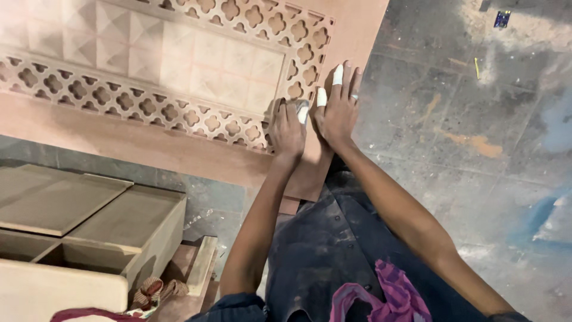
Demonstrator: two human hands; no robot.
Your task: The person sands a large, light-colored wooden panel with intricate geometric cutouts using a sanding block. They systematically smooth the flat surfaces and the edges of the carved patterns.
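Observation:
A large carved wooden panel (149,143) with a cut-out lattice border and raised square tiles lies across the upper left. My left hand (287,128) presses a small grey pad (302,111), likely sandpaper, against the lattice near the panel's corner. My right hand (338,110) lies flat on the plain edge of the panel just beside it. Two of its fingers wear white tape wraps. Both hands nearly touch each other.
A plain wooden box (128,223) with flat lids sits at the lower left. A bundle of cloth (156,291) lies beneath it. The dusty concrete floor (476,131) spreads to the right. A pink cloth (387,295) hangs at my waist.

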